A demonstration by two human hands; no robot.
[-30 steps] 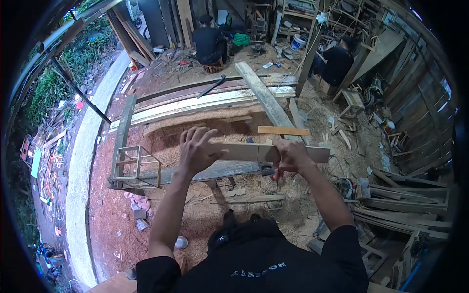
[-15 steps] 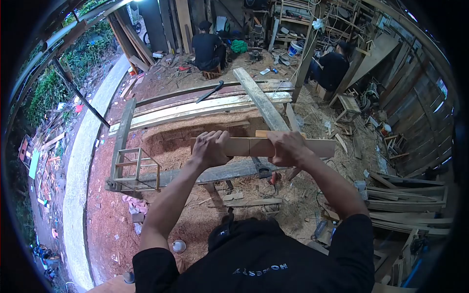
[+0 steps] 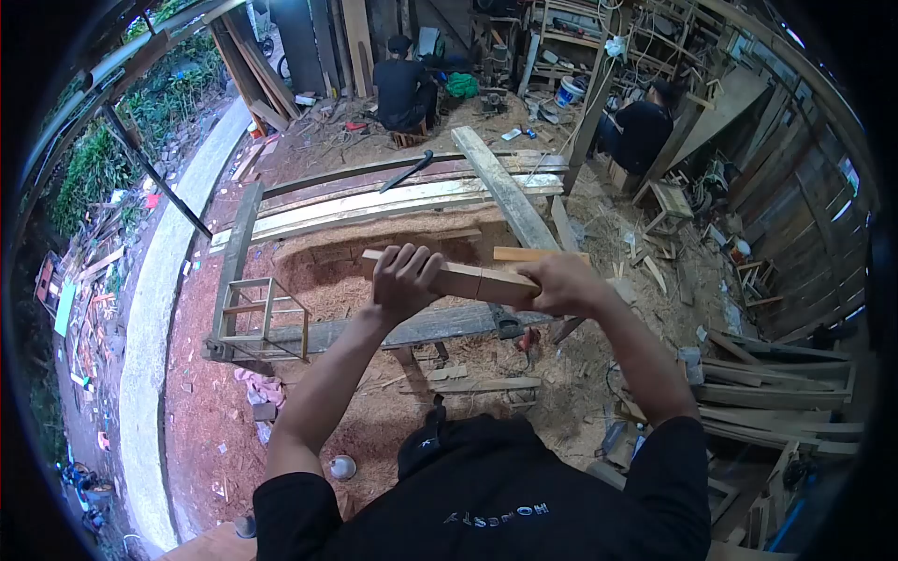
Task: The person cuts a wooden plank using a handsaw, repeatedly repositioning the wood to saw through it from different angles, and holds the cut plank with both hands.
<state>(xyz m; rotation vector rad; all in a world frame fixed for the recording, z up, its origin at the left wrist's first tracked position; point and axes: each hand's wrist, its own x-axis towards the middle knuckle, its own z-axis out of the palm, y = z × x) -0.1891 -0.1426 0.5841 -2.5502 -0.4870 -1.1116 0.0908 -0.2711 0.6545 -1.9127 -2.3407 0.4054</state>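
A wooden board (image 3: 460, 280) spans the space between my hands, tilted so that its left end is higher in view. A dark line crosses its face near the middle; whether it is a joint or a mark I cannot tell. My left hand (image 3: 404, 280) wraps over the board close to its left end. My right hand (image 3: 566, 283) grips it at the other side, covering that end. Just behind my right hand lies an orange-toned wooden strip (image 3: 538, 254). Below the board, a dark tool (image 3: 506, 321) rests on the long bench beam (image 3: 421, 329).
A small wooden frame (image 3: 267, 318) stands at the bench's left. Long planks (image 3: 374, 208) and a slanted plank (image 3: 505, 187) lie across the far side. Two people, one at the back (image 3: 402, 89) and one at the right (image 3: 639, 131), sit low. Curved wood pieces (image 3: 776, 393) are stacked right.
The board has gone from level to tilted, its right side lower. Its right end, which stuck out past my right hand, no longer shows. More of the orange-toned strip is visible.
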